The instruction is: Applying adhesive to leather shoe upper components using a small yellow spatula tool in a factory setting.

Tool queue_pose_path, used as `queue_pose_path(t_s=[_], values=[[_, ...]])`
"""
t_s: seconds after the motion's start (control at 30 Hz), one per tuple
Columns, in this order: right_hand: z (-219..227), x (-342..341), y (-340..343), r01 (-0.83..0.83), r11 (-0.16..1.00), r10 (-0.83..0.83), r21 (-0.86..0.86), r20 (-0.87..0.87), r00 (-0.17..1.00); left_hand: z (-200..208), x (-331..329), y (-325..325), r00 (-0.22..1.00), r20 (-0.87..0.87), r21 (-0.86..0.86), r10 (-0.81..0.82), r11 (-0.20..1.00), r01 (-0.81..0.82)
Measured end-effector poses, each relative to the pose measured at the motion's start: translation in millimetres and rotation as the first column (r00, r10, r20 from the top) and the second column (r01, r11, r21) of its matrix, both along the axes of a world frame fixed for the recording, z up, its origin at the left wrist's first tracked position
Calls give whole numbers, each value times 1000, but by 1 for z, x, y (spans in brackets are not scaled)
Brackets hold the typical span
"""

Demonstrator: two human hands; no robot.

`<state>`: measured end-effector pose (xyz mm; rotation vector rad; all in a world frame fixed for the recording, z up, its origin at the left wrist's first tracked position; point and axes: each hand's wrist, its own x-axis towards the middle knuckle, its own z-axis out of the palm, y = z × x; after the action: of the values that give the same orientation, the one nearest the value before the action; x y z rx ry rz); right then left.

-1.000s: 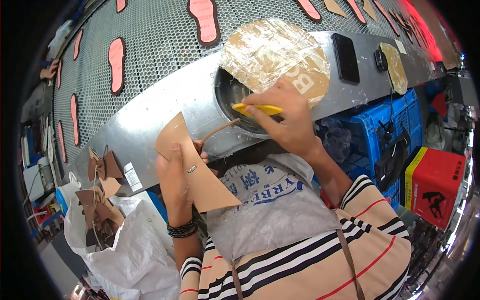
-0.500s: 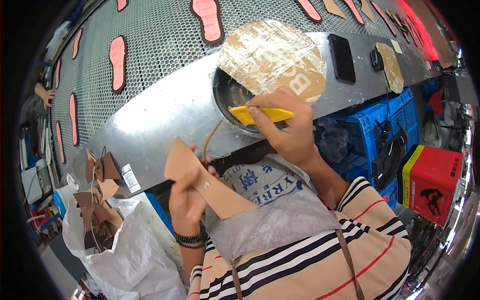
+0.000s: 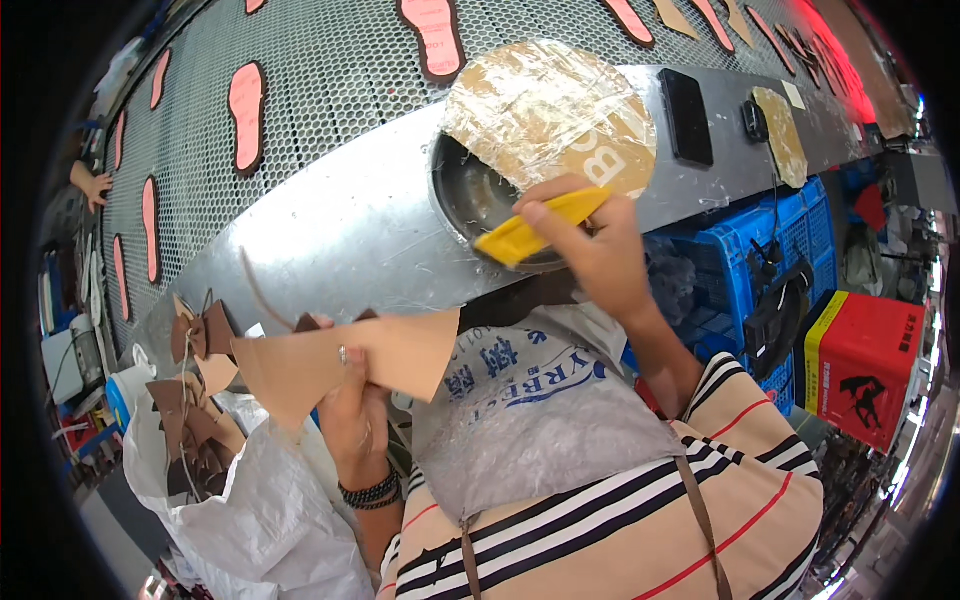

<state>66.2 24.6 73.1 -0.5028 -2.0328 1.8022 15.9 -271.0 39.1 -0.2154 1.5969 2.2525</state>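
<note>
My left hand (image 3: 352, 412) grips a flat tan leather piece (image 3: 340, 362) with a thin strap curling up from it, held low in front of my apron. My right hand (image 3: 598, 250) holds a yellow brush handle (image 3: 538, 228) at the rim of a round metal pot (image 3: 478, 200) sunk in the metal bench (image 3: 340, 235). A round cardboard lid wrapped in clear film (image 3: 555, 115) leans over the far side of the pot.
Behind the bench runs a perforated conveyor (image 3: 330, 70) carrying pink shoe insoles (image 3: 245, 105). A white sack (image 3: 250, 500) with brown leather pieces (image 3: 195, 400) hangs at my left. Blue crates (image 3: 735, 275) and a red box (image 3: 865, 365) stand at my right. A dark phone (image 3: 688, 102) lies on the bench.
My left hand has lowered the leather piece and turned it flatter. My right hand has lifted the yellow brush from inside the pot toward its near rim.
</note>
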Motion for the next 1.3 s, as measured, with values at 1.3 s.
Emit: queue_pose_path(t_s=[1.3], values=[[17, 5, -5, 107, 806, 107, 582, -321, 941, 1, -45, 78, 998, 57, 582, -35, 813, -5]])
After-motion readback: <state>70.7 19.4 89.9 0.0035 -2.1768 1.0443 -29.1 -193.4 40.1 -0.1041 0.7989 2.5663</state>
